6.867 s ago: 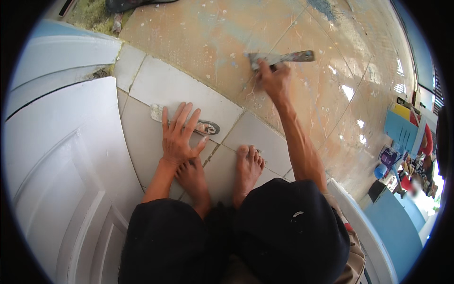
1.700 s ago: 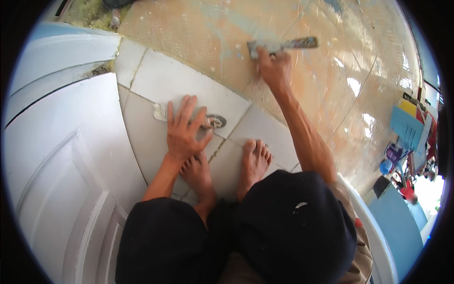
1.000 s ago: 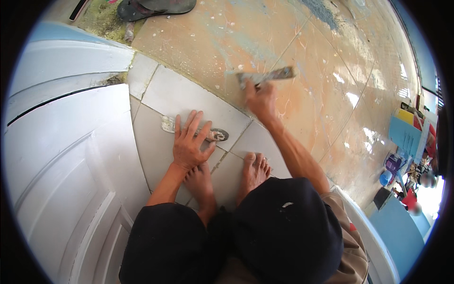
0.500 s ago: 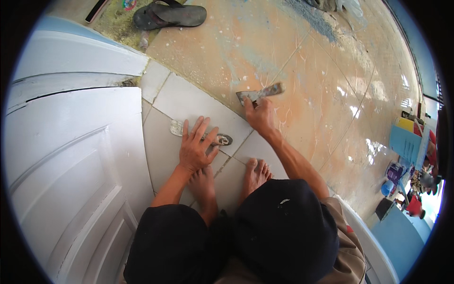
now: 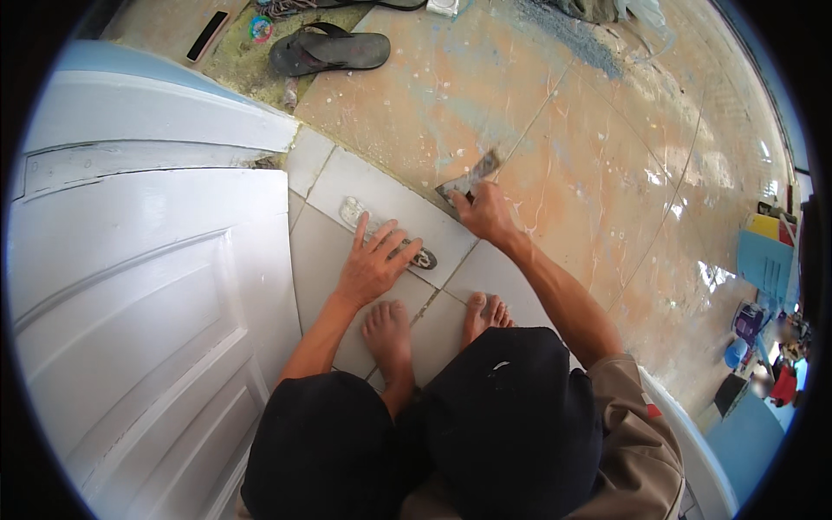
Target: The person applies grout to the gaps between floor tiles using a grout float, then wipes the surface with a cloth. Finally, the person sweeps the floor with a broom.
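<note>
I squat barefoot on white floor tiles. My left hand lies flat with fingers spread on a tile, resting over a small mortar-smeared tool that sticks out beyond the fingertips. My right hand is closed around the handle of a metal scraper, whose blade touches the edge where the white tiles meet the orange, mortar-streaked floor.
A white panelled door fills the left side. A black sandal and a dark flat bar lie at the top. Grey mortar dust spreads at top right. Blue boxes and coloured containers stand at the right.
My right hand has drawn the scraper back from farther out on the orange floor to the white tiles' edge. The view has tilted, showing the sandal. My left hand stays on the tile.
</note>
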Demonstrator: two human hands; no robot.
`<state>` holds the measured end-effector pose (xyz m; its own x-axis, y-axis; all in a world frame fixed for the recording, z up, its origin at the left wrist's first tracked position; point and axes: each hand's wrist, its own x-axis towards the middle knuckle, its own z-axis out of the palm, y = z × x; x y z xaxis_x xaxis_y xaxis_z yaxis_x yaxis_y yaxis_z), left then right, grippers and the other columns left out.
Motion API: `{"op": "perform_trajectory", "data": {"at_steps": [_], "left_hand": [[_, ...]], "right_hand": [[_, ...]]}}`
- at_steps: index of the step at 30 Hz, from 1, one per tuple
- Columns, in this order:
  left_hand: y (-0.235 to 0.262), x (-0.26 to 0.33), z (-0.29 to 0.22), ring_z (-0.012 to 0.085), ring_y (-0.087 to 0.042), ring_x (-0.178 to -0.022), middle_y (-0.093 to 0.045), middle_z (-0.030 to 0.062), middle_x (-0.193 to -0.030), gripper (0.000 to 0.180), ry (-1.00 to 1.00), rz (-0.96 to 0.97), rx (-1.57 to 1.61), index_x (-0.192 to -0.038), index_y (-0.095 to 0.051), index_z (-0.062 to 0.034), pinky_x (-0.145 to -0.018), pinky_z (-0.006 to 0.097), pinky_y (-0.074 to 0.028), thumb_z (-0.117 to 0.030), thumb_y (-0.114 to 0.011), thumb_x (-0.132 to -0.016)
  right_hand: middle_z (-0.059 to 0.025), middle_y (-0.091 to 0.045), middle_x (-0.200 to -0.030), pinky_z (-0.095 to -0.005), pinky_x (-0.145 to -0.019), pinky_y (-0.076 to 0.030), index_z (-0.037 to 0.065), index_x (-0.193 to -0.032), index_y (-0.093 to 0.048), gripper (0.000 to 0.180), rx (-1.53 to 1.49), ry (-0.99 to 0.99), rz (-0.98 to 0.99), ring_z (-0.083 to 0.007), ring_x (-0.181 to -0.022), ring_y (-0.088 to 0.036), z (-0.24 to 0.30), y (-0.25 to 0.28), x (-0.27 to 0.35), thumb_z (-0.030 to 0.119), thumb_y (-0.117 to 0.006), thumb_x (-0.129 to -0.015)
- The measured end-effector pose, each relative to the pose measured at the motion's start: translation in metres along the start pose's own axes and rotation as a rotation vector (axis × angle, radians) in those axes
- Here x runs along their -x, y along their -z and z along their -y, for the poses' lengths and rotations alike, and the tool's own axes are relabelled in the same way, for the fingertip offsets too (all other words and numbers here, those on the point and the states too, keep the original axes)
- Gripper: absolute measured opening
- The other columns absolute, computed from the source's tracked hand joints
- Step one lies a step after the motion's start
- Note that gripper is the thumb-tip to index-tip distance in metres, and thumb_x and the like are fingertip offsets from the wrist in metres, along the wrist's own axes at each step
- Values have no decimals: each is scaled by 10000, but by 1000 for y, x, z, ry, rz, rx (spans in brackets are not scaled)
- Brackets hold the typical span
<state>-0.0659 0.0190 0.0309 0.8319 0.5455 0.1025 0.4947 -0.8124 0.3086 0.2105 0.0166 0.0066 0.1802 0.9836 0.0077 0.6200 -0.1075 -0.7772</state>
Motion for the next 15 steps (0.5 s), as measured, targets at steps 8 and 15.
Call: {"op": "perform_trajectory", "data": {"at_steps": [8, 15], "left_hand": [[34, -18, 6, 279, -465, -1414, -591, 35, -1368, 358, 25, 144, -44, -1260, -665, -203, -1245, 661, -199, -159, -675, -904], [43, -26, 11, 298, -401, -1468, -551, 65, -1446, 354, 22, 196, -110, -1261, -651, -188, -1247, 675, -155, -128, -642, -912]], "right_hand": [[-273, -641, -674, -467, -579, -507, -84, -753, -664, 374, -102, -70, 217, -382, -603, -667, -8, 1, -15, 252, -769, -881], [-279, -638, -673, -484, -582, -503, -51, -749, -673, 358, -70, 105, 115, -392, -602, -664, 0, -5, -23, 270, -752, -886]]}}
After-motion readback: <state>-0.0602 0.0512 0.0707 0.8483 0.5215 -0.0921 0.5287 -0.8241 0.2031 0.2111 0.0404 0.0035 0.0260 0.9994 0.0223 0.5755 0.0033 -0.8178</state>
